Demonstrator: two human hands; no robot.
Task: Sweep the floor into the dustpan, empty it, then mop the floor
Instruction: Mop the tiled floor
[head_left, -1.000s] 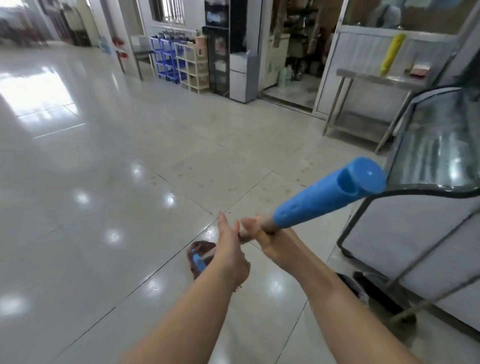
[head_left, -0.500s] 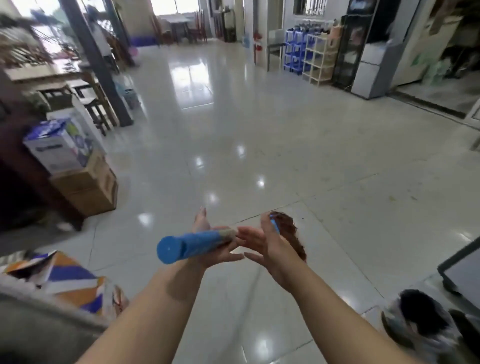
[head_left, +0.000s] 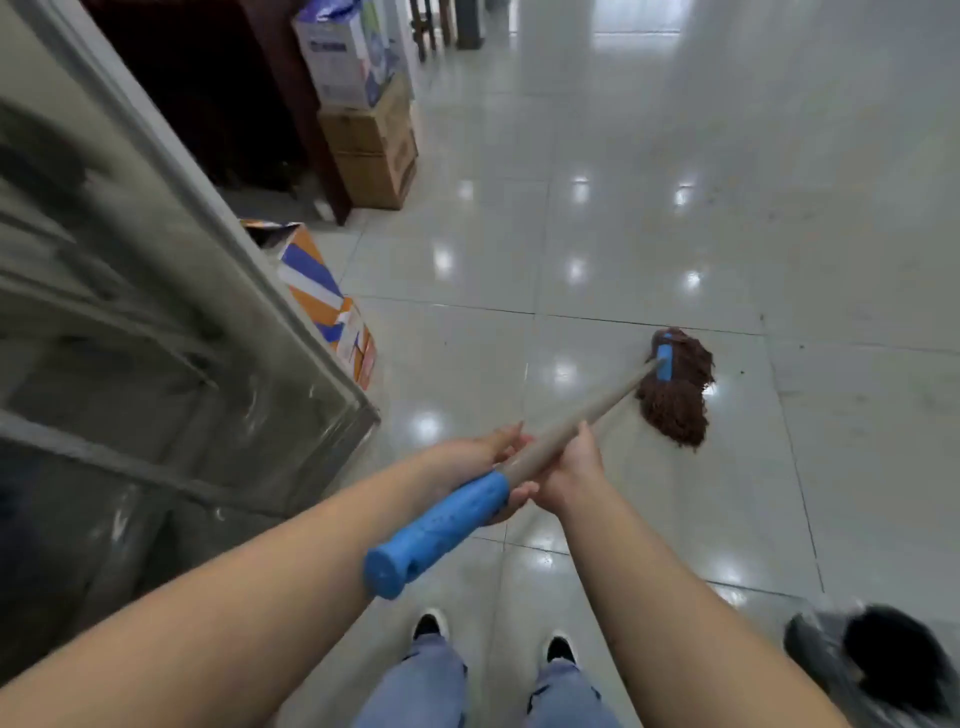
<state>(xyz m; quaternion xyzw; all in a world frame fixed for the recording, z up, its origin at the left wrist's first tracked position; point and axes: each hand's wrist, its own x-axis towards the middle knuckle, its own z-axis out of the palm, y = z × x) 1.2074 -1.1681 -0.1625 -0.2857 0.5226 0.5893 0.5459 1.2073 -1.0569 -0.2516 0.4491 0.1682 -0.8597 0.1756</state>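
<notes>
Both hands now close on the mop handle (head_left: 571, 426): the left hand (head_left: 488, 457) lies under the pale shaft just above the blue grip (head_left: 441, 525), its fingers (head_left: 522, 493) curling up from beneath, and the right hand (head_left: 571, 467) wraps the shaft from the other side, touching the left. Half a second ago the palms were spread open with the handle only resting across them and the view was turned out over the wide room; a second ago the blue grip pointed to the right, up by the glass cabinet. Since then the handle has swung over so the grip points back toward the left forearm, and the view has dropped to the floor (head_left: 675, 234) just ahead of the feet. The brown mop head (head_left: 678, 400) lies flat on the tile ahead and to the right, well apart from the striped carton (head_left: 322, 301) beside the glass cabinet (head_left: 156, 312) on the left. This reads as the mopping stage, with the hold re-set between strokes; the next pass probably draws the head across the tiles nearer the cabinet. A dark blurred object (head_left: 872, 670) sits at the lower right; what it is cannot be told.
</notes>
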